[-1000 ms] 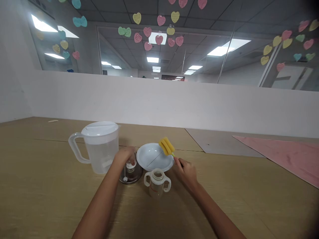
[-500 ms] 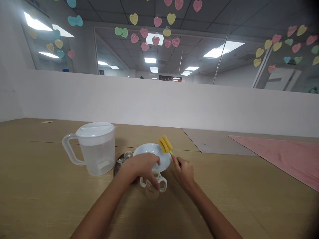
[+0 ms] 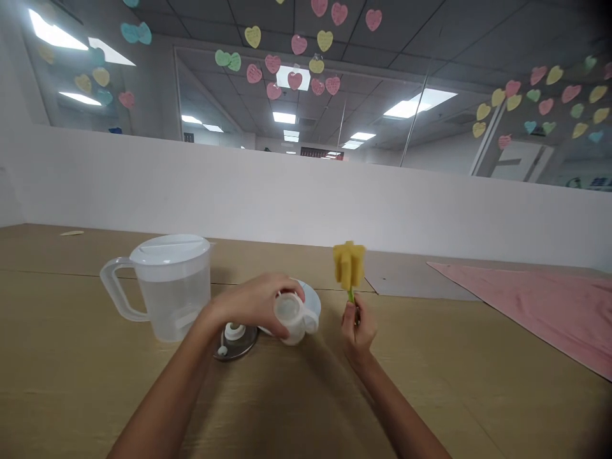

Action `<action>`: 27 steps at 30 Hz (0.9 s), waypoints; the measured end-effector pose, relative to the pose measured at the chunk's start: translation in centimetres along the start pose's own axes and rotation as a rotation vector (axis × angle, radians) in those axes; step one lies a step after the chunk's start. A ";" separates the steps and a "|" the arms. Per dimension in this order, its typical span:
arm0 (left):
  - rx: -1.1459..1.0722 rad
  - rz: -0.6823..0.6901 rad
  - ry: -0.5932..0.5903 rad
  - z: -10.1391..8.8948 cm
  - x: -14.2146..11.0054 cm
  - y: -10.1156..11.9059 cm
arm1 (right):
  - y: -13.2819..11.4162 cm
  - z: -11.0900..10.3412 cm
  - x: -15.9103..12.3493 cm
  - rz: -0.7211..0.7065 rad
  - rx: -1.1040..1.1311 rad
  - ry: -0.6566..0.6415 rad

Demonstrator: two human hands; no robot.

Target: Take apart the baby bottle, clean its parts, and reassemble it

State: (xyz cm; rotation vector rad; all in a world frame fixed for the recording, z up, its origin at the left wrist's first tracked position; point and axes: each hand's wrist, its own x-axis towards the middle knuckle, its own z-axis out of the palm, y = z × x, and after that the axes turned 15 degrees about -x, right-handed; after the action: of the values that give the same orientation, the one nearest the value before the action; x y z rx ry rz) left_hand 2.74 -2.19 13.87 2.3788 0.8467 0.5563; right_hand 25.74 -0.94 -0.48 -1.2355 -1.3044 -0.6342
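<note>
The left hand (image 3: 261, 303) grips a clear two-handled bottle with a white collar (image 3: 294, 319), tipped in front of a shallow white bowl (image 3: 310, 299) that it partly hides. The right hand (image 3: 358, 328) is closed round the green stem of a yellow sponge brush (image 3: 349, 264), held upright. Beside the left wrist, a round dark metal tray (image 3: 241, 346) bears small white parts (image 3: 234, 331). Left of it, a translucent plastic lidded pitcher (image 3: 174, 293) stands on the wood-toned bench (image 3: 287, 408); farther right lies a pink cloth (image 3: 540, 306).

No words or numbers are showing legibly. Heart-shaped notes (image 3: 333, 85) on the window glass (image 3: 373, 108) are carrying faint marks too small to read, and blurred dark characters (image 3: 601, 183) are appearing beyond it at the far right edge.
</note>
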 end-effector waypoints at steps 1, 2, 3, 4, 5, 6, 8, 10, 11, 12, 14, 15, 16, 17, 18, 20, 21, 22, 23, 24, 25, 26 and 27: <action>-0.011 0.015 0.070 -0.5 0.0 -0.6 | -0.2 -0.1 0.0 -0.099 0.022 -0.001; -0.008 0.016 0.147 -0.9 0.1 -1.3 | -0.4 -0.2 -0.1 -0.202 0.035 -0.021; 0.007 0.006 0.224 -1.1 0.3 -2.0 | -0.6 -0.3 -0.1 -0.296 0.037 -0.059; 0.026 -0.007 0.292 -1.2 0.6 -2.8 | -0.9 -0.4 -0.1 -0.369 0.027 -0.111; 0.045 -0.020 0.347 -1.2 0.8 -3.5 | -1.1 -0.4 0.0 -0.414 0.000 -0.164; 0.063 -0.032 0.390 -1.1 1.2 -4.2 | -1.3 -0.5 0.1 -0.438 -0.042 -0.207; 0.116 -0.050 0.449 -0.7 1.8 -5.1 | -1.3 -0.5 0.5 -0.450 -0.150 -0.283; 0.211 -0.069 0.491 0.0 2.4 -5.4 | -1.1 -0.5 1.0 -0.447 -0.267 -0.367; 0.274 -0.077 0.502 0.4 2.7 -5.4 | -0.9 -0.6 1.3 -0.445 -0.320 -0.409; 0.345 -0.079 0.507 0.8 2.9 -5.3 | -0.7 -0.6 1.5 -0.437 -0.366 -0.444; 0.486 -0.066 0.493 1.8 3.6 -4.9 | -0.6 -0.7 1.6 -0.415 -0.433 -0.491; 0.547 -0.054 0.477 2.3 3.9 -4.7 | -0.7 -0.6 1.6 -0.405 -0.458 -0.507; 0.594 -0.041 0.460 2.9 4.2 -4.6 | -0.8 -0.6 1.4 -0.396 -0.478 -0.521; 0.624 -0.028 0.440 3.5 4.4 -4.5 | -1.0 -0.4 1.2 -0.391 -0.497 -0.535; 0.641 -0.018 0.417 4.1 4.7 -4.4 | -1.2 -0.2 0.9 -0.389 -0.514 -0.549; 0.643 -0.005 0.357 5.2 5.1 -4.5 | -1.5 0.2 0.3 -0.397 -0.536 -0.585; 0.638 0.002 0.318 5.7 5.3 -4.5 | -1.5 0.3 0.1 -0.406 -0.539 -0.604; 0.634 0.010 0.277 6.1 5.4 -4.5 | -1.4 0.4 0.0 -0.414 -0.539 -0.621; 0.634 0.020 0.242 6.3 5.5 -4.4 | -1.2 0.5 0.0 -0.418 -0.537 -0.633; 0.636 0.027 0.222 6.4 5.5 -4.4 | -0.8 0.5 0.2 -0.420 -0.532 -0.639; 0.641 0.033 0.224 6.4 5.5 -4.3 | -0.4 0.4 0.4 -0.420 -0.524 -0.638; 0.649 0.034 0.250 6.2 5.5 -4.3 | 0.1 0.3 0.7 -0.419 -0.513 -0.633; 0.657 0.033 0.288 5.9 5.5 -4.3 | 0.6 0.1 1.0 -0.417 -0.503 -0.623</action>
State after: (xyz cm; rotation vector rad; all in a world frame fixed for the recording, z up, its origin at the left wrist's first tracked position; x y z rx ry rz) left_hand 7.93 2.25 7.79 2.9462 1.2727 0.7323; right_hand 26.44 -0.36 0.27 -1.6638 -2.0371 -0.9580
